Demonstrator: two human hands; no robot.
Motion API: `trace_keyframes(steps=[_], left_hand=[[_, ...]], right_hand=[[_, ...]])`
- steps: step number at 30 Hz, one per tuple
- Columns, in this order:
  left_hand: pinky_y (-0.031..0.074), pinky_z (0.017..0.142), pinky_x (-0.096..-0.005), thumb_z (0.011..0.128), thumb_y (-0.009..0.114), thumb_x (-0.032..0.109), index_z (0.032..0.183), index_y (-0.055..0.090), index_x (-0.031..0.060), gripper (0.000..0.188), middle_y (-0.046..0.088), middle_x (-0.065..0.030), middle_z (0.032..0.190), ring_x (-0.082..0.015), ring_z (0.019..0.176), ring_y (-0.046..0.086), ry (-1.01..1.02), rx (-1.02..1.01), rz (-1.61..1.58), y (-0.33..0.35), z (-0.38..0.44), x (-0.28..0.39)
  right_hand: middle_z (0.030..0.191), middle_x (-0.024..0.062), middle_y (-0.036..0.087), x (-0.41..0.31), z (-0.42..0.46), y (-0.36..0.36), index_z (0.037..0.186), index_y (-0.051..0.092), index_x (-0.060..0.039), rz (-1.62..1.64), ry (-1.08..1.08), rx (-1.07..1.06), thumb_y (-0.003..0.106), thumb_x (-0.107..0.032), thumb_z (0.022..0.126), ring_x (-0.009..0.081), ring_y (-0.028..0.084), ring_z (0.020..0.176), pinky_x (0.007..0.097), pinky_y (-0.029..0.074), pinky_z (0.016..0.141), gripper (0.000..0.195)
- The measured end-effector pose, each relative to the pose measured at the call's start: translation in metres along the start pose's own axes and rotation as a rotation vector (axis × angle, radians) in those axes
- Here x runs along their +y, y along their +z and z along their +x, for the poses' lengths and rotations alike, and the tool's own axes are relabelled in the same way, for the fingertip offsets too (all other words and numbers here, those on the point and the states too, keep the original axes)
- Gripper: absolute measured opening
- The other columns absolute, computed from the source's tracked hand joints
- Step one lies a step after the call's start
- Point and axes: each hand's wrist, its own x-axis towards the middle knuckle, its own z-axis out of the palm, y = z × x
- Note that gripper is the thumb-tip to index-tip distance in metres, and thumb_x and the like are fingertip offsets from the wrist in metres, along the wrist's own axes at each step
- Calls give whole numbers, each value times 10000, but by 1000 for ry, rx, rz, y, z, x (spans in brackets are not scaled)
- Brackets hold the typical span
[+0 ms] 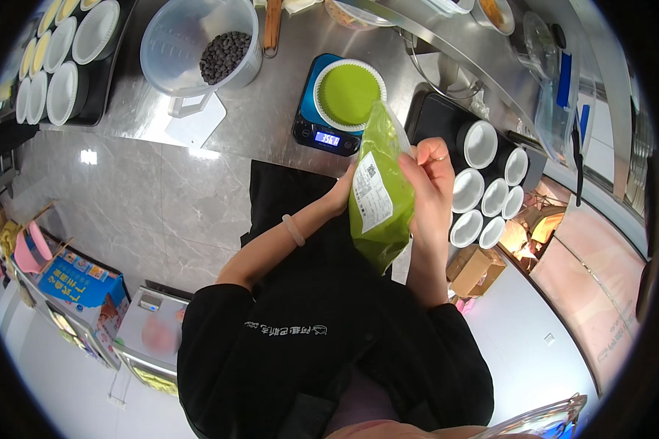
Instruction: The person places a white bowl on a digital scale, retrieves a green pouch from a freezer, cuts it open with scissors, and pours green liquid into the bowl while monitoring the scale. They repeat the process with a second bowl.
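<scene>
A clear plastic bag of thick green mixture (381, 241) is held upright-slanted between my hands, with a white label bearing writing on its front. My left hand (345, 189) supports the bag's left side, its fingers mostly hidden behind it. Over on the other side, my right hand (431, 178) pinches the bag's upper right edge between thumb and fingers. The bag's narrow top end overlaps the rim of a white pleated baking cup (349, 92) containing smooth green mixture. That cup rests on a blue-and-black digital kitchen scale (303, 131) with a lit display.
On the right, a black baking tray (428, 118) carries several white cups (468, 190). Another tray (101, 104) of cups stands far left. A translucent measuring jug (165, 60) with dark chips (225, 55) sits on the steel counter (274, 110), near a wooden-handled tool (272, 24).
</scene>
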Motion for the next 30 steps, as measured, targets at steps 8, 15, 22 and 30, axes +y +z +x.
trace_keyframes(steps=[8,15,22,30], left_hand=[[428,906,-316,958,231,398,1312,353,75,494,502,-85,1228,-190,1083,519,-27,-17,-40,8,-8,-1],[462,831,-285,953,362,271,1252,370,73,359,506,-57,1141,-151,1009,530,-51,-40,-161,12,-12,-1],[460,862,-297,963,265,355,1291,372,88,437,514,-58,1200,-166,1038,542,-25,-26,-53,14,-14,-2],[437,892,-319,959,217,390,1296,374,72,489,505,-81,1220,-195,1055,533,-63,-16,-92,11,-13,-3]], right_hand=[[716,-49,378,14,7,-1,806,404,-85,11,44,-14,533,23,816,14,341,633,164,276,564,168],[718,-54,381,16,6,1,809,406,-85,26,54,-18,531,23,820,11,341,634,163,279,565,166],[736,-44,401,18,5,-2,801,395,-90,18,74,-31,528,20,819,21,382,672,165,313,606,174],[711,-58,376,14,0,0,793,401,-88,-7,46,1,537,21,819,8,336,631,163,279,564,176]])
